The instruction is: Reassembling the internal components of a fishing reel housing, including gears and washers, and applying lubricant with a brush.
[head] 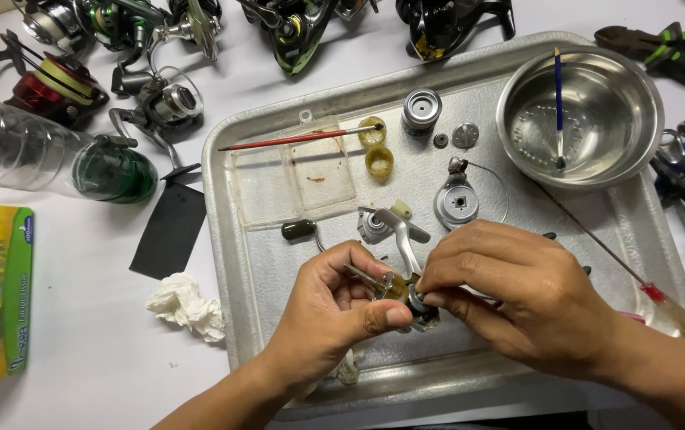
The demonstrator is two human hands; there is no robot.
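My left hand (334,306) and my right hand (517,291) meet over the front of a metal tray (227,239). Together they grip a small fishing reel body (410,295) with a silver arm that sticks up toward the tray's middle. My left thumb and fingers pinch it from the left. Fingertips of my right hand press on its dark round part from the right. Much of the part is hidden by my fingers.
On the tray lie a red-handled brush (294,139), a clear plastic lid (294,175), two yellow caps (378,161), a spool (422,107), a round plate (457,203) and a steel bowl (581,115). Reels (159,103), a plastic bottle (48,155), pliers (669,48), a screwdriver (661,302) and crumpled tissue (187,306) surround it.
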